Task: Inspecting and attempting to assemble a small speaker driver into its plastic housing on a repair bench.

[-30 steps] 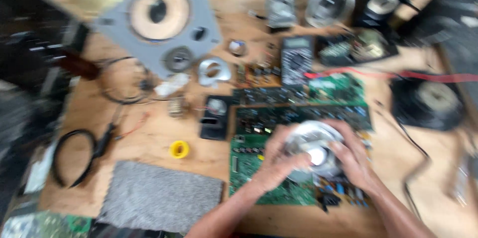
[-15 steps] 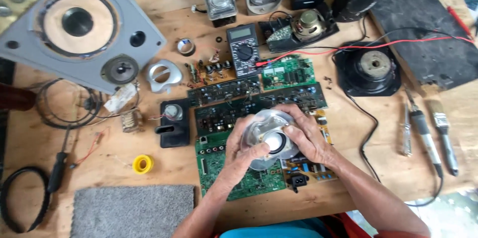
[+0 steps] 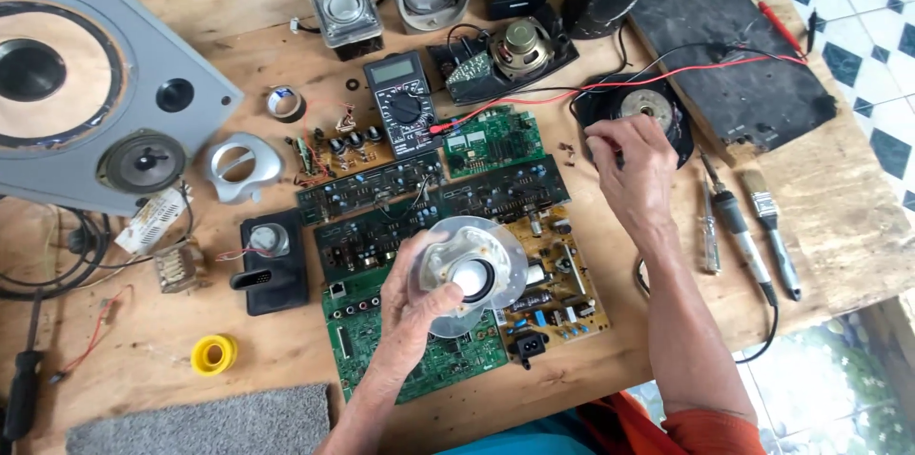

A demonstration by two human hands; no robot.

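Speaker driver (image 3: pixel 469 272), small, round, silvery w/ pale dome in the middle, sits at approx centre of frame, over the spread of circuit boards (image 3: pixel 448 217). Left hand (image 3: pixel 416 295) is grasping it, coming up from 6 o'clock: thumb across the rim at the driver's 9 o'clock side, fingers wrapped under. Cone face points up toward the camera, tipped slightly to 5 o'clock; being round it has no real long axis in plan, its axis runs up out of the counter (image 3: pixel 286 341).

Right hand (image 3: pixel 629 164) is well apart, at 2 o'clock from the driver, fingers curled down w/ tips pinched at the rim of a black round speaker (image 3: pixel 648 110); can't tell whether it actually grips anything there. Red and black wires (image 3: pixel 686 69) run across that speaker toward the multimeter (image 3: pixel 405 104) at 11 o'clock from the driver.

Room: boards crowd the driver on all sides. Bare wood opens at 7–8 o'clock, around a yellow tape roll (image 3: pixel 213 354), w/ a grey mat (image 3: pixel 205 422) at the near edge. Counter's near edge runs just below the boards at 6 o'clock. At 3 o'clock, a screwdriver (image 3: pixel 709 226), soldering iron (image 3: pixel 739 226) and brush (image 3: pixel 770 217) lie side by side, handles roughly 12-to-6, near the right edge. Big grey speaker panel (image 3: pixel 95 83) fills 10 o'clock corner.
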